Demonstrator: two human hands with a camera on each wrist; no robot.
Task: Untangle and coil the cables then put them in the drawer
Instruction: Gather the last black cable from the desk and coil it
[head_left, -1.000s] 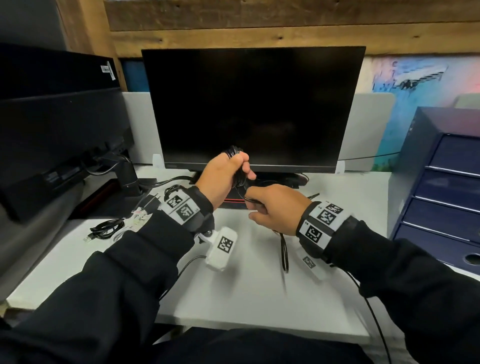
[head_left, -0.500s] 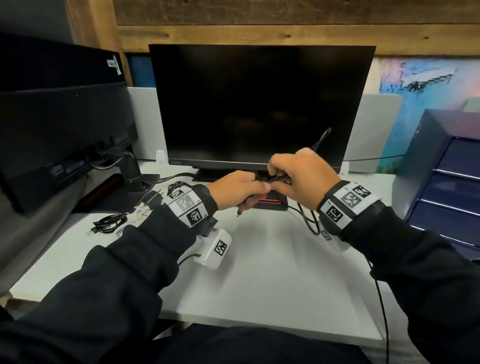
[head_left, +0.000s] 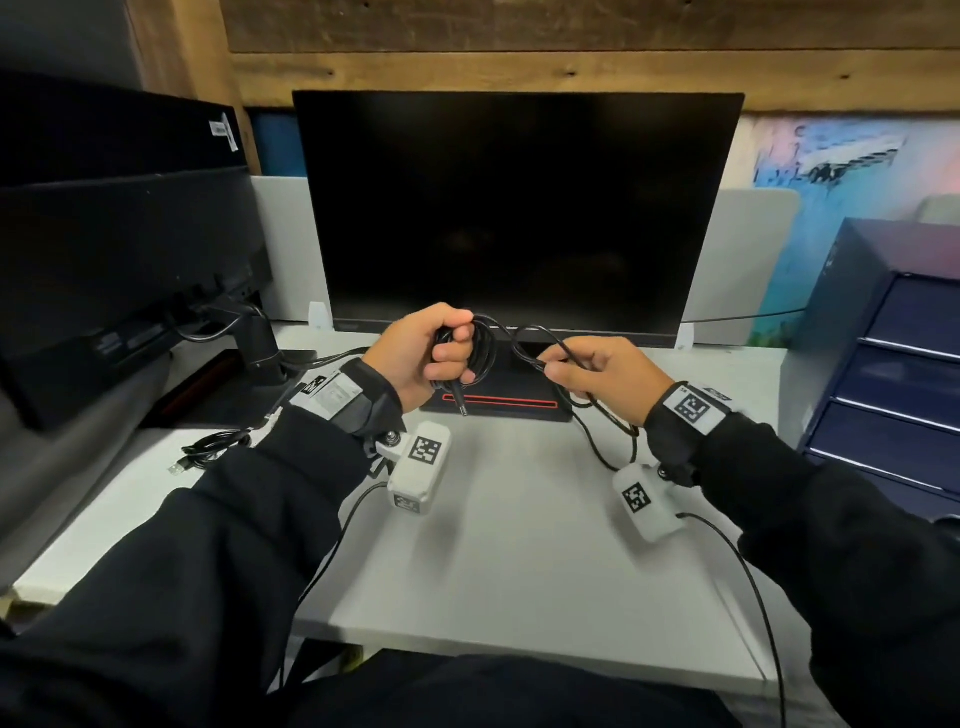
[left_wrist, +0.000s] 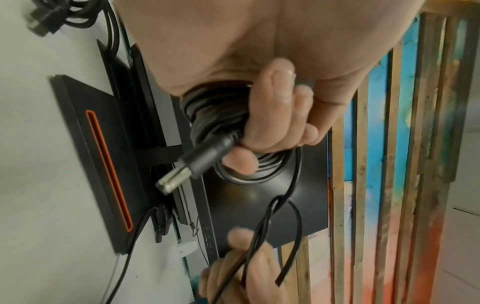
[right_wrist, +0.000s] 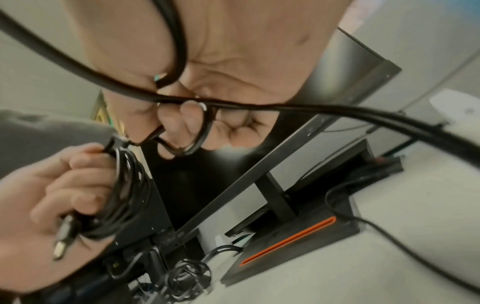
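The left hand (head_left: 426, 356) is closed around a bundle of loops of the black cable (head_left: 480, 345), held up above the desk (head_left: 519, 545) in front of the monitor (head_left: 514, 208), with the plug (left_wrist: 182, 170) poking out below the curled fingers. The right hand (head_left: 605, 376) pinches the loose run of the same cable just to the right of the bundle; from there the cable drops toward the desk near the monitor base (head_left: 498, 402). Between the two hands the loose part makes a small twisted loop, seen best in the left wrist view, and that is the likeliest trouble: if it is wound onto the bundle as it lies, the twist could tighten into a kink or knot and the coil would not sit flat. The trailing end runs close to the monitor base and may snag there if pulled hard, which could jerk loops out of the left hand's grip. A second bunch of cable (head_left: 213, 447) lies on the far left of the desk, not yet coiled as far as can be told. The drawers (head_left: 904, 364) stand to the right, apparently all shut, so nothing has been put away.
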